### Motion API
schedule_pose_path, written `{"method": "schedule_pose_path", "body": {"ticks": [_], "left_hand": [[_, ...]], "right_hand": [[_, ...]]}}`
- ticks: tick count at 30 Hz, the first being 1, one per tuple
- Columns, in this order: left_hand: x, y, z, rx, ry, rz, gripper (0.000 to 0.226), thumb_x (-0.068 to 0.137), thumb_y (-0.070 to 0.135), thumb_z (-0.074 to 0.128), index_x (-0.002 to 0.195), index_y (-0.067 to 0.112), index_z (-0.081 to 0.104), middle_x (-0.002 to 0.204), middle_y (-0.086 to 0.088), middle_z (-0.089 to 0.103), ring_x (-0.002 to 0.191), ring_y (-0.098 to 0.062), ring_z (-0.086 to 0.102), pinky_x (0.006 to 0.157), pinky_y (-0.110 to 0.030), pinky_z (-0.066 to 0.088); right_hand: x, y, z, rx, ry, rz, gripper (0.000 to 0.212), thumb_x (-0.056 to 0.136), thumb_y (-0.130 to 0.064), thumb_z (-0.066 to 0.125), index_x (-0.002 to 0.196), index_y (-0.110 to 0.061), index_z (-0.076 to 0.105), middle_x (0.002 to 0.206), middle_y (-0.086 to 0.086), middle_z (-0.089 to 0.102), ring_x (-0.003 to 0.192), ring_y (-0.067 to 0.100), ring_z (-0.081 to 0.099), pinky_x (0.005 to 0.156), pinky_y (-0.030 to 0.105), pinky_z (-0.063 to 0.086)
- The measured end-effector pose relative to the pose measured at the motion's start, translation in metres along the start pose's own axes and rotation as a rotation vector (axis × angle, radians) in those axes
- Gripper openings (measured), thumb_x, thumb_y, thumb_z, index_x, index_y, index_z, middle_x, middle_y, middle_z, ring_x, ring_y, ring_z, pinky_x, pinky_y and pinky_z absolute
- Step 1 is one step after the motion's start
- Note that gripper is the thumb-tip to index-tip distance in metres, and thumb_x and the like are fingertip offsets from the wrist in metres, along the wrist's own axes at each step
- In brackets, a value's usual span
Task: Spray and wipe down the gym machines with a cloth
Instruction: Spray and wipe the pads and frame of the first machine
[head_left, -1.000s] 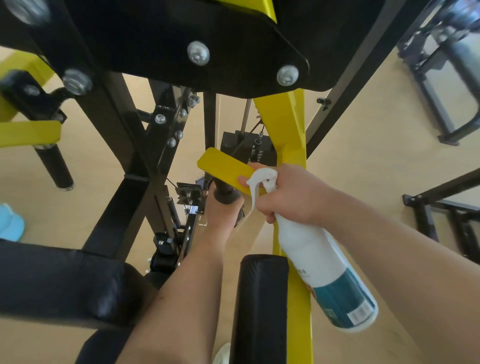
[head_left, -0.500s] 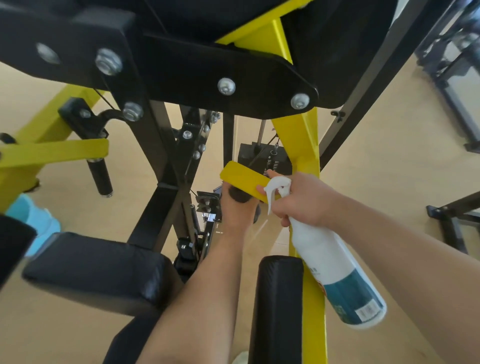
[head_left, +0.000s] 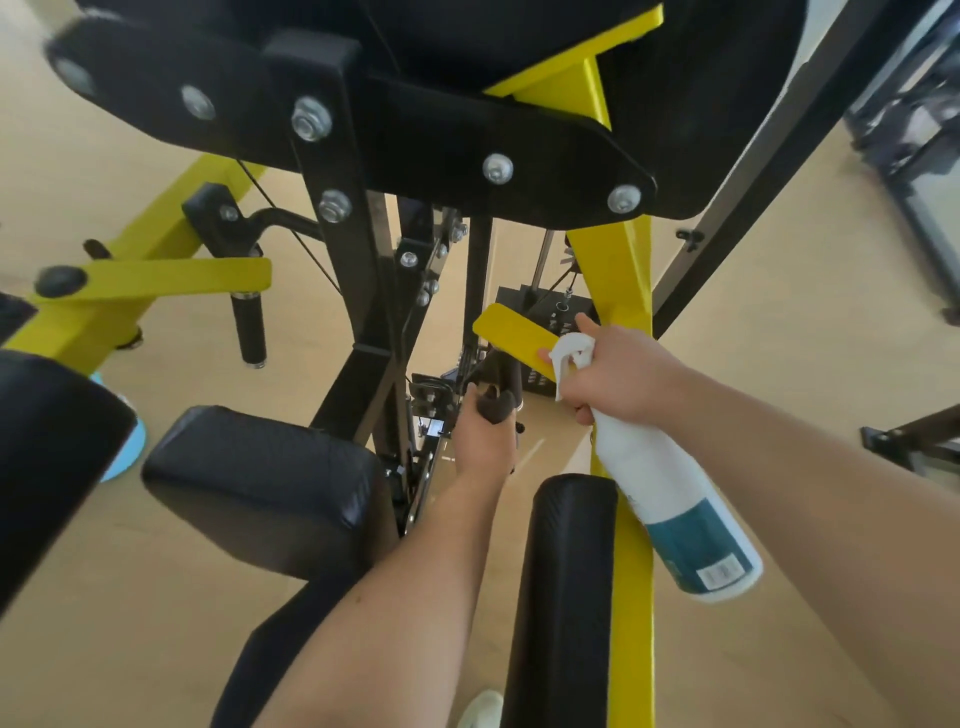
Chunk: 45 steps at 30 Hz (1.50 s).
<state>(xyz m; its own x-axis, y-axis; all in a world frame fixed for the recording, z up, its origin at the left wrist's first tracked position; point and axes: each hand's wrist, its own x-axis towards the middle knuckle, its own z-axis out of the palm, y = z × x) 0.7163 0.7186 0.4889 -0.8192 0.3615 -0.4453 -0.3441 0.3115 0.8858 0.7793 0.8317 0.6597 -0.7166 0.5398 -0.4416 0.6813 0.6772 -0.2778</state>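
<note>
Head view: looks down through a black and yellow gym machine (head_left: 618, 280) onto a pale wooden floor (head_left: 779, 338).
Right hand (head_left: 618, 374): fingers wrapped round the neck of a spray bottle (head_left: 670, 499), one finger across the white trigger head.
Spray bottle: white with a teal band and label near its base; it tilts, nozzle up and away, base down toward the camera. The nozzle sits just beside a flat yellow plate (head_left: 514, 332) on the machine.
Left hand (head_left: 485, 431): closed round the lower end of a dark hanging handle grip (head_left: 501, 389) beneath the yellow plate. Whether a cloth is inside the grasp cannot be told.
Pads: a black cushion (head_left: 265, 488) lies left of the left forearm; a black roller pad (head_left: 561, 587) stands between the two forearms, against the yellow upright.
Second handle (head_left: 249, 327): hangs from a yellow arm at the left, well apart from both hands.
Background: another dark frame (head_left: 914, 130) at upper right, blurred.
</note>
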Motion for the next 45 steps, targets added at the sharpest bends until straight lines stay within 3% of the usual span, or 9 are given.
{"method": "schedule_pose_path", "body": {"ticks": [4, 6, 11, 18, 21, 27, 32, 37, 45], "left_hand": [[-0.017, 0.023, -0.014, -0.04, -0.041, 0.03, 0.046, 0.102, 0.016, 0.06, 0.146, 0.02, 0.047, 0.109, 0.007, 0.059, 0.062, 0.01, 0.053, 0.047, 0.002, 0.036], [-0.025, 0.033, -0.02, -0.044, -0.033, 0.027, 0.056, 0.102, 0.017, 0.061, 0.154, 0.021, 0.04, 0.099, 0.01, 0.058, 0.069, 0.006, 0.052, 0.045, -0.001, 0.037], [-0.037, 0.048, -0.034, -0.075, -0.031, 0.037, 0.074, 0.096, 0.022, 0.067, 0.158, 0.036, 0.029, 0.119, -0.024, 0.067, 0.083, -0.031, 0.07, 0.052, -0.03, 0.052], [-0.065, 0.098, -0.059, -0.015, -0.053, 0.226, 0.075, 0.096, 0.026, 0.071, 0.159, 0.031, 0.03, 0.14, -0.004, 0.059, 0.123, -0.023, 0.061, 0.103, -0.042, 0.054], [-0.073, 0.118, -0.071, 0.027, -0.087, 0.278, 0.077, 0.096, 0.026, 0.07, 0.16, 0.028, 0.028, 0.139, 0.0, 0.059, 0.121, -0.017, 0.061, 0.094, -0.026, 0.052], [-0.087, 0.156, -0.121, 0.127, -0.16, 0.34, 0.069, 0.097, 0.02, 0.07, 0.156, 0.025, 0.035, 0.083, 0.016, 0.065, 0.061, 0.009, 0.063, 0.053, -0.007, 0.048], [-0.074, 0.165, -0.175, 0.143, -0.094, 0.382, 0.072, 0.093, 0.022, 0.075, 0.155, 0.032, 0.039, 0.127, 0.013, 0.059, 0.09, 0.002, 0.06, 0.065, -0.01, 0.046], [-0.058, 0.166, -0.226, 0.134, -0.064, 0.367, 0.058, 0.096, 0.018, 0.07, 0.146, 0.027, 0.043, 0.072, 0.023, 0.065, 0.06, 0.015, 0.061, 0.052, -0.006, 0.046], [-0.018, 0.156, -0.293, 0.074, 0.05, 0.303, 0.067, 0.094, 0.018, 0.072, 0.152, 0.029, 0.041, 0.111, 0.009, 0.062, 0.084, -0.001, 0.059, 0.052, -0.007, 0.043]], "right_hand": [[-0.006, -0.008, -0.001, -0.082, 0.071, 0.039, 0.079, 0.089, -0.028, 0.065, 0.156, -0.002, 0.032, 0.138, 0.017, 0.056, 0.097, 0.026, 0.062, 0.067, 0.031, 0.053], [-0.006, -0.009, -0.001, -0.042, 0.096, 0.078, 0.059, 0.09, -0.029, 0.064, 0.14, -0.001, 0.05, 0.12, 0.016, 0.063, 0.09, 0.024, 0.063, 0.059, 0.026, 0.046], [-0.009, -0.01, 0.001, 0.038, 0.114, 0.122, 0.025, 0.087, -0.026, 0.067, 0.1, -0.008, 0.055, 0.088, 0.01, 0.061, 0.075, 0.018, 0.06, 0.054, 0.024, 0.042], [-0.03, -0.02, -0.008, 0.089, 0.173, 0.096, 0.017, 0.091, -0.024, 0.063, 0.096, -0.007, 0.061, 0.082, 0.01, 0.061, 0.072, 0.019, 0.061, 0.065, 0.032, 0.054], [-0.044, -0.028, -0.021, 0.119, 0.234, 0.07, 0.019, 0.092, -0.022, 0.062, 0.107, -0.01, 0.06, 0.087, 0.01, 0.06, 0.077, 0.021, 0.061, 0.076, 0.038, 0.059], [-0.073, -0.073, -0.035, 0.055, 0.183, -0.114, 0.028, 0.103, -0.031, 0.051, 0.125, -0.014, 0.056, 0.093, 0.006, 0.065, 0.081, 0.022, 0.068, 0.069, 0.034, 0.058], [-0.088, -0.128, -0.046, -0.045, 0.167, -0.284, 0.014, 0.098, -0.017, 0.05, 0.105, -0.01, 0.06, 0.094, 0.011, 0.064, 0.079, 0.03, 0.072, 0.076, 0.046, 0.061], [-0.079, -0.176, -0.03, 0.007, 0.202, -0.385, 0.009, 0.094, -0.019, 0.057, 0.103, -0.02, 0.061, 0.085, -0.004, 0.059, 0.076, 0.02, 0.065, 0.075, 0.039, 0.06], [-0.05, -0.255, -0.012, 0.286, 0.243, -0.444, 0.015, 0.096, -0.02, 0.062, 0.104, -0.031, 0.061, 0.096, -0.001, 0.062, 0.077, 0.018, 0.069, 0.064, 0.022, 0.058]]}}
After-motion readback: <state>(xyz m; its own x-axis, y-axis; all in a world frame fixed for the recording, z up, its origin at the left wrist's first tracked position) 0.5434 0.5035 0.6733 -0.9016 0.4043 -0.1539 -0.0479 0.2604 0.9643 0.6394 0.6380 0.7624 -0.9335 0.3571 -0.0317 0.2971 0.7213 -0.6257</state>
